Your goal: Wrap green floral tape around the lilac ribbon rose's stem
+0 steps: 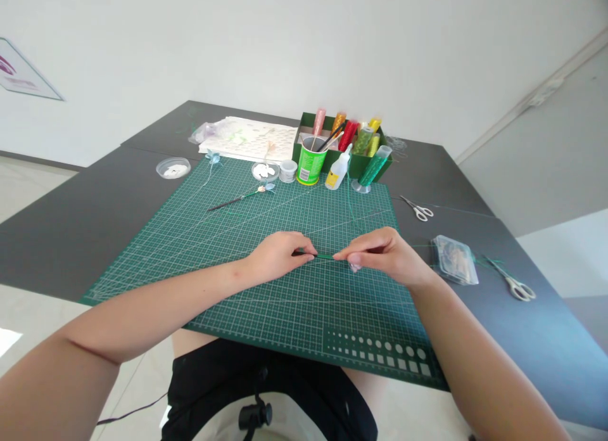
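A thin green stem, seemingly wrapped in thread, stretches level between my two hands, low over the green cutting mat. My left hand pinches one end between thumb and fingertips. With thumb and index finger, my right hand grips the other end. A small pale lilac piece, perhaps petals, peeks out below the right fingertips; the rest of it is hidden. Farther up the mat lies another dark-and-green stem with a small pale blue flower at its tip.
At the back stand a green can with brushes, a glue bottle, a green thread spool and a dark green box of spools. White-handled scissors, more scissors and a clear plastic case lie right. A clear dish sits left.
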Motion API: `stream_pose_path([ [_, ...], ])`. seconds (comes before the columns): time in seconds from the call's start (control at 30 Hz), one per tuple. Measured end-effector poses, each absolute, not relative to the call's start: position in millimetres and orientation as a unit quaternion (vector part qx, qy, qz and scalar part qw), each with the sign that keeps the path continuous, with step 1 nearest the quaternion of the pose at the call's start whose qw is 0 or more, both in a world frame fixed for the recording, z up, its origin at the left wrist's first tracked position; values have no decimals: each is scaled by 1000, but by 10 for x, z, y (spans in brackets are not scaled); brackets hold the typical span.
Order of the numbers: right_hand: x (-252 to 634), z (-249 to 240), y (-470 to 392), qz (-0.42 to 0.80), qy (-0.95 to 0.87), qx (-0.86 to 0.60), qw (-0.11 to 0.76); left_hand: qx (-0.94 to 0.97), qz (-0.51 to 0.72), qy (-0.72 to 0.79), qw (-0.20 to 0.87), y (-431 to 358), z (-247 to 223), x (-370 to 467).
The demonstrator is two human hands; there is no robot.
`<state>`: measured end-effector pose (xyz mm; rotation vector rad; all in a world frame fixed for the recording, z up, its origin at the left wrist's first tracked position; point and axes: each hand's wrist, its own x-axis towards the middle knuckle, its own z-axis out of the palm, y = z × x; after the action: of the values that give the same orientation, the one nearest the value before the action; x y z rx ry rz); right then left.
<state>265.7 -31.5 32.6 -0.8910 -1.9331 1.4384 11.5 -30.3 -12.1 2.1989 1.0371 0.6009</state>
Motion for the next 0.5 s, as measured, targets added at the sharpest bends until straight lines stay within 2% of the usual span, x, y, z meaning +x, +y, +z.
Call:
stream_pose_path([
  [0.23,2582,270,-294,467,-676,-402,405,858,222,345,309,-386,-123,141],
  [0.5,2563,179,-226,440,-644,-479,402,869,227,321,300,-427,-87,136],
])
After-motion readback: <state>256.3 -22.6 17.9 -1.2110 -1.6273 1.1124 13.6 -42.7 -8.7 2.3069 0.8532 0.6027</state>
